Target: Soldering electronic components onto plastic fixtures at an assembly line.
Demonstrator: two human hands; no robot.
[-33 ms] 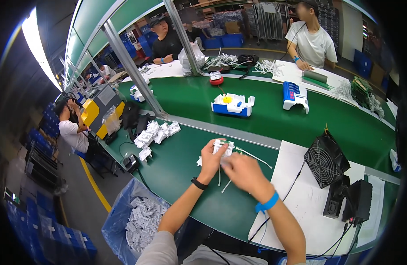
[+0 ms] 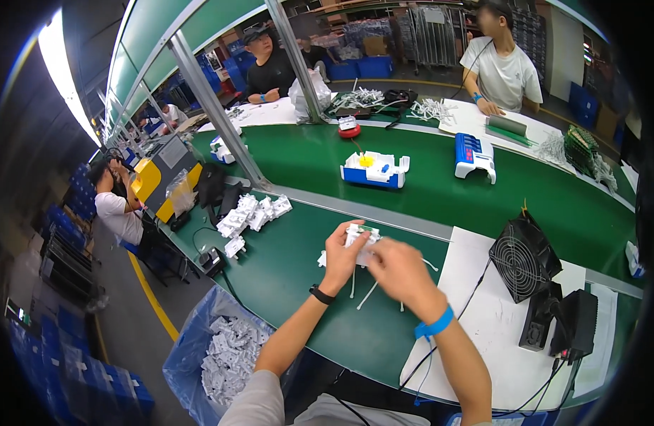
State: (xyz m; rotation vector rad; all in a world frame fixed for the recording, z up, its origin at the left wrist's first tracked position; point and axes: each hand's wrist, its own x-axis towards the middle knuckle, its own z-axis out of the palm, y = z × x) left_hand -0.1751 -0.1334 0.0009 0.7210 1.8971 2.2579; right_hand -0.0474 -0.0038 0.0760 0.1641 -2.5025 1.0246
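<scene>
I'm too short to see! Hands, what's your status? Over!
Left hand gripping white plastic part. Right hand close against it, blurred. White leads lying nearby.

left hand (image 2: 339,259): slim black wristband (image 2: 321,295) | right hand (image 2: 400,273): broad blue wristband (image 2: 435,324) | left sleeve (image 2: 259,399): light grey, short

Left hand (image 2: 339,254) curled, right hand (image 2: 398,270) close beside, forearms (image 2: 296,331) converging.

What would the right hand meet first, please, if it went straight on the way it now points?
The right hand would most likely meet the white part first, then the left hand holding it. Its blurred fingertips may even be touching the part; depth is unclear.
</scene>
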